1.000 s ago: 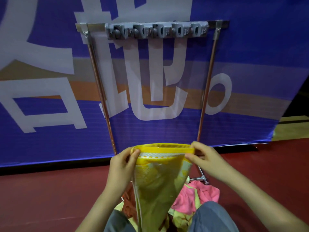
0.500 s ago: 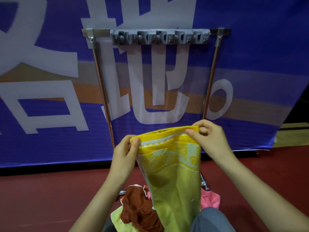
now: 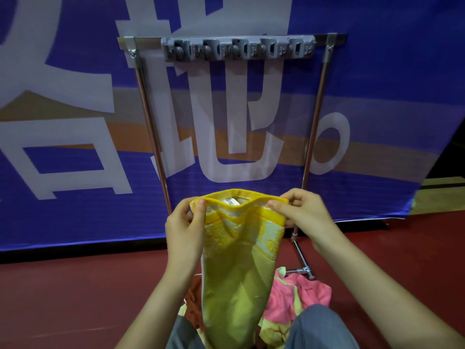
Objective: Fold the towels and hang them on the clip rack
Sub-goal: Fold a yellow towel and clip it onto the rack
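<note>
L hand (image 3: 185, 227) pinches the top-left corner of the yellow towel (image 3: 239, 273), thumb in front, w/ a brown towel (image 3: 194, 302) on the red floor (image 3: 75, 298) below it. Yellow towel hangs doubled btwn both hands, low in front of the clip rack (image 3: 237, 49), well under its grey clips. R hand (image 3: 304, 212) pinches the top-right corner; pink towel (image 3: 302, 293) lies below.

You faced a blue banner (image 3: 402, 71) with large white characters and an orange band across it. Below it lay a dark red floor (image 3: 75, 285), and a tan strip (image 3: 445, 197) showed at your far right.
</note>
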The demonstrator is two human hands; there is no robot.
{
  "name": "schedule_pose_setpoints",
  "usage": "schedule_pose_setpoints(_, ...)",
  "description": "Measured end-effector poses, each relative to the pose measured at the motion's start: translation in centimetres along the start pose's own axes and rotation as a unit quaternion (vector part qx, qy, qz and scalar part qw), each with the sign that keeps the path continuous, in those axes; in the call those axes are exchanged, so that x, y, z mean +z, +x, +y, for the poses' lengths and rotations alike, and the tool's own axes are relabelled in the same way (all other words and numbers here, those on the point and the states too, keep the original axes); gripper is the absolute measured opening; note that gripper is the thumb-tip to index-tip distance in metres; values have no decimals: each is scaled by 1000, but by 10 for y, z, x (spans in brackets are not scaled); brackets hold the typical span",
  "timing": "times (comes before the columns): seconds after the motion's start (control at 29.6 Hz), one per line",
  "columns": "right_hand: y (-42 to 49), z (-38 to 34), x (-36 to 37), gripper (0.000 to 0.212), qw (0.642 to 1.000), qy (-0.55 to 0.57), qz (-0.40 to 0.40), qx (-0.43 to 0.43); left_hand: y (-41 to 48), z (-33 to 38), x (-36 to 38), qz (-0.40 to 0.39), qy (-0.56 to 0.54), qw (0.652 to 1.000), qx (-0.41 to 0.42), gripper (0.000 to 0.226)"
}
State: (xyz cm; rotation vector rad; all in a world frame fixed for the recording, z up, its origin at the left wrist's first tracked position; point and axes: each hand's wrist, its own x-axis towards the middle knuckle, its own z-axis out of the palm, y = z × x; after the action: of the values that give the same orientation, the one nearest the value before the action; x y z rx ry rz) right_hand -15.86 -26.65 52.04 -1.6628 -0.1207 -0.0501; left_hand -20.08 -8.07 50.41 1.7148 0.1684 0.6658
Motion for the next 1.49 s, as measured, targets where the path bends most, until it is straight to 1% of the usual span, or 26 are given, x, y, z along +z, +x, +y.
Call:
schedule_pose_setpoints(0.07, -1, 2, 4, 21, 1000, 2, 7, 29, -2, 1, 5, 14, -5, 1000, -2, 22)
schedule_pose_setpoints(0.17, -3, 6, 5, 24, 999, -22, 14, 48, -2, -7, 6, 32, -13, 999, -24, 24)
schedule_pose_setpoints(0.27, -5, 7, -2, 22, 998, -7, -11, 58, 0, -18, 2, 24, -3, 999, -41, 25)
schedule_pose_setpoints(0.37, -4, 8, -3, 21, 997, 12, -31, 63, -3, -21, 1, 24, 11, 999, -31, 29)
schedule_pose_setpoints(0.51, -2, 12, 5, 23, 995, 14, -35, 90, -9, -19, 9, 35, 14, 999, -29, 22)
schedule_pose_setpoints(0.64, -2, 16, 9, 23, 993, 19, -36, 107, -18, -19, 14, 48, 6, 999, -17, 23)
schedule_pose_setpoints(0.71, -3, 18, 11, 22, 994, 8, -31, 102, -23, -18, 18, 52, 6, 999, -13, 23)
schedule_pose_setpoints(0.78, -7, 17, 12, 24, 996, 1, -36, 77, -26, -16, 23, 41, -2, 999, -12, 22)
schedule_pose_setpoints(0.88, -13, 16, 9, 28, 995, -12, -101, -14, -24, -20, 20, 29, 3, 999, -24, 23)
schedule_pose_setpoints(0.98, -13, 16, -1, 28, 988, -37, -135, -62, -14, -26, 12, 24, 7, 999, -32, 26)
schedule_pose_setpoints(1.05, -13, 15, -5, 25, 981, -83, -158, -81, -11, -25, 8, 2, 29, 999, -21, 23)
schedule_pose_setpoints(1.12, -11, 8, -11, 32, 968, -140, -172, -118, -8, -12, 2, -28, 18, 999, 1, 22)
schedule_pose_setpoints(1.18, -6, -11, -18, 33, 961, -148, -152, -179, 2, 9, -7, -45, 13, 998, 50, 20)
schedule_pose_setpoints(1.25, 11, -23, -27, 27, 956, -138, -113, -233, 26, 17, -13, -45, 52, 991, 111, 14)
schedule_pose_setpoints(1.28, 20, -22, -29, 27, 952, -166, -105, -234, 35, 14, -14, -59, 89, 986, 127, 13)
schedule_pose_setpoints(1.35, 27, -9, -29, 27, 931, -276, -129, -202, 37, 6, -15, -101, 173, 972, 126, 22)
schedule_pose_setpoints(1.39, 32, -9, -29, 24, 918, -314, -129, -206, 41, 5, -16, -98, 191, 968, 127, 24)
schedule_pose_setpoints(1.42, 29, -13, -31, 18, 916, -318, -113, -218, 41, 8, -19, -90, 182, 971, 128, 20)
schedule_pose_setpoints(1.49, 34, -38, -34, 14, 918, -267, -48, -290, 52, 24, -24, -53, 144, 972, 177, 13)
